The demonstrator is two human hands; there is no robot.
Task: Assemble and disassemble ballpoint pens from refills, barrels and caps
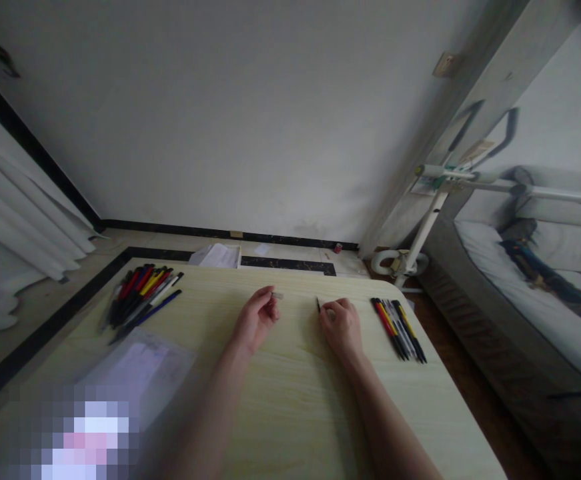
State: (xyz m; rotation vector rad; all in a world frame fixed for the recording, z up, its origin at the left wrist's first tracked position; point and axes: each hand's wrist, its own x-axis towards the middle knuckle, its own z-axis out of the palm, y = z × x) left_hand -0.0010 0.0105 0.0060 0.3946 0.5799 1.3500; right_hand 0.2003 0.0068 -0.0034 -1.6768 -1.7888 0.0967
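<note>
My left hand (256,318) rests on the pale wooden table (290,400), its fingers curled and pinching a small grey piece (277,295) at the fingertips. A short gap to the right, my right hand (341,325) lies on the table with its fingers closed on a thin dark pen (318,305), whose tip sticks out to the left. The two hands do not touch.
A heap of red, black, yellow and blue pens (143,291) lies at the table's far left. A neat row of pens (399,328) lies right of my right hand. A clear plastic sheet (140,367) lies near left. Papers (216,256) sit on the floor; a sofa (535,280) stands right.
</note>
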